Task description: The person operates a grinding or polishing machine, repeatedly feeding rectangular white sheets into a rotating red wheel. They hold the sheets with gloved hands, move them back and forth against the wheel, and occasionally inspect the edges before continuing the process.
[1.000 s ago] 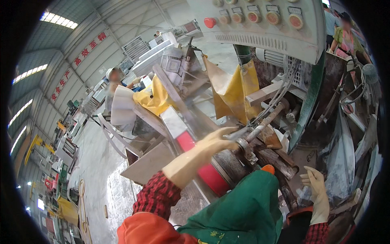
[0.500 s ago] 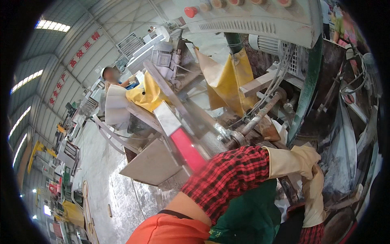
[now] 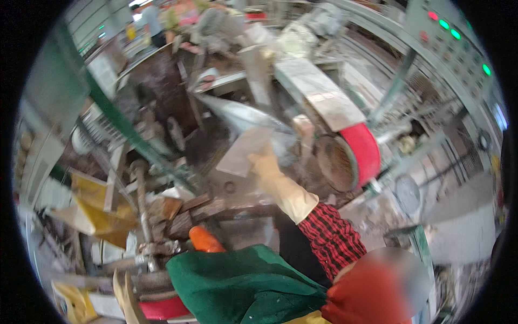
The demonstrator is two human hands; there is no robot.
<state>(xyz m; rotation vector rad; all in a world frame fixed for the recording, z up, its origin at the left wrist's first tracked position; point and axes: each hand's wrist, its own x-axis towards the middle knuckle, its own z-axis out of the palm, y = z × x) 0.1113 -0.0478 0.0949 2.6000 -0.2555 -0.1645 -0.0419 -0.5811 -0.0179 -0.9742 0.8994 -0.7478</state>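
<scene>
In a cream rubber glove, my right hand (image 3: 267,164) reaches forward from a red-and-black checked sleeve. Its fingers are closed at the near right edge of a flat, pale grey stone tile (image 3: 244,150), which is tilted and blurred. Under the tile lies a brown, dusty machine bed (image 3: 229,189). At the lower left, beside a red belt (image 3: 162,309), a cream glove shape that looks like my left hand (image 3: 124,297) shows only in part; its grip is unclear. A green apron (image 3: 232,286) covers my front.
A roller conveyor with a red belt (image 3: 361,154) carries a pale slab (image 3: 329,100) on the right. A control panel (image 3: 453,48) with green lights stands at the far right. A green post (image 3: 116,119) slants across the left. Other people (image 3: 154,24) stand at the back left.
My view has swung to the right. My hands, close together before, are now apart; the right one stretches forward with a tile, the left is at the lower left edge.
</scene>
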